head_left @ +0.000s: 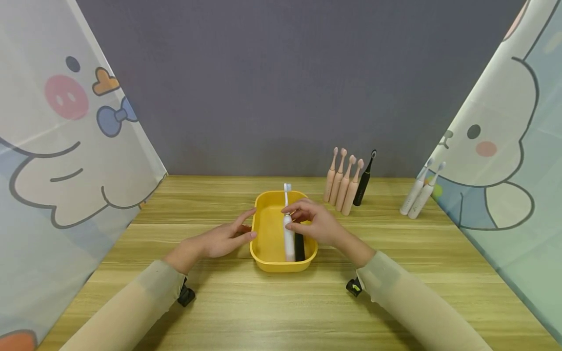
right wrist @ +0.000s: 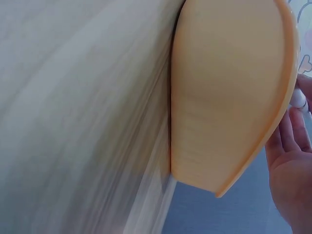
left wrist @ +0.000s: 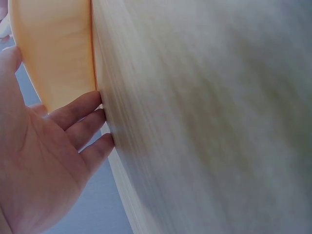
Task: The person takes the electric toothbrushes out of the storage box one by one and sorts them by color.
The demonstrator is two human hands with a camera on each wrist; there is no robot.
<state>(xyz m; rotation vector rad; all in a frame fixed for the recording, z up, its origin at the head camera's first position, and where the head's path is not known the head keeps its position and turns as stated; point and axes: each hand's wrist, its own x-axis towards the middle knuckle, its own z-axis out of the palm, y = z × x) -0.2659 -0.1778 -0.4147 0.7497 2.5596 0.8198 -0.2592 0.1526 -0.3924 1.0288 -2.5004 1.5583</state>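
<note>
A yellow plastic basin (head_left: 269,267) sits on the wooden table in front of me. Inside it, along the right side, are a white electric toothbrush (head_left: 289,243) and a black toothbrush handle (head_left: 299,247), its upper part hidden by my right hand (head_left: 317,223). That hand reaches over the right rim and pinches the white toothbrush near its neck; a bit of white handle (right wrist: 298,99) shows between the fingers in the right wrist view. My left hand (head_left: 221,240) rests against the basin's left side, fingers extended; the left wrist view shows its fingertips low by the wall (left wrist: 53,44).
Behind the basin to the right stand several pink electric toothbrushes (head_left: 346,192) in a row, with a black one (head_left: 362,185) beside them. Two white toothbrushes (head_left: 417,195) stand farther right. A grey panel (head_left: 281,87) closes off the back, and cartoon-printed cloths (head_left: 491,146) flank the table.
</note>
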